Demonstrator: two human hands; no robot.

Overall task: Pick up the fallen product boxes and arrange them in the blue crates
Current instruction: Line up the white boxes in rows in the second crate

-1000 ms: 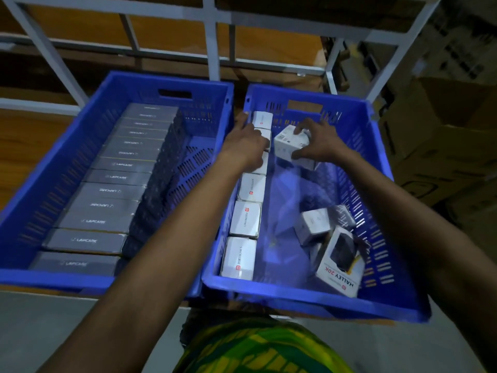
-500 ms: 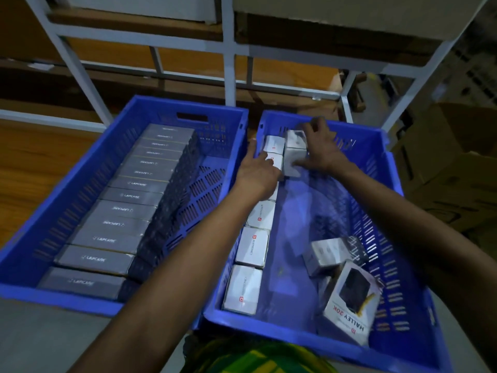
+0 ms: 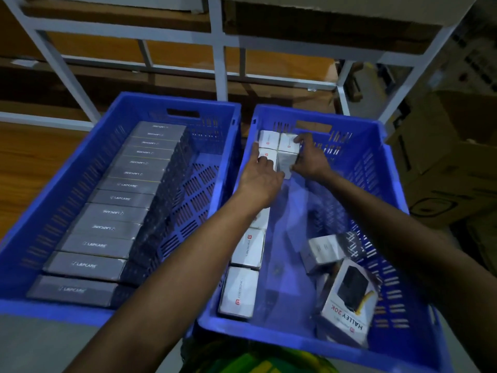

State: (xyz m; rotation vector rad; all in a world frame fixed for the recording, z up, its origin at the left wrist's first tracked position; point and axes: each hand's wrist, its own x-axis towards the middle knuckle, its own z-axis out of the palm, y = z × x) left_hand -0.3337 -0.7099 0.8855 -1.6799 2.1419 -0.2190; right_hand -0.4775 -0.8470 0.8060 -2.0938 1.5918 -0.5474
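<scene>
Two blue crates stand side by side. The left crate (image 3: 223,157) holds a row of grey boxes (image 3: 121,214) along its left wall. In the right crate (image 3: 387,162), small white boxes (image 3: 246,249) line the left wall. My right hand (image 3: 309,157) grips a white box (image 3: 287,154) at the far end, set beside that row. My left hand (image 3: 262,179) rests flat on the row's far boxes, fingers spread. A loose white box (image 3: 322,250) and a larger white "HALLEY 20K" box (image 3: 347,302) lie tilted in the crate's near right corner.
A white metal rack frame (image 3: 219,63) with wooden shelves rises behind the crates. Brown cardboard cartons (image 3: 451,170) are stacked at the right. The left crate's right half is bare floor (image 3: 193,200). Green-yellow clothing (image 3: 258,362) shows at the bottom edge.
My right hand carried the white box from mid-crate to the far end and stood it beside the row. My left hand slid further along the row. The camera view shifted down.
</scene>
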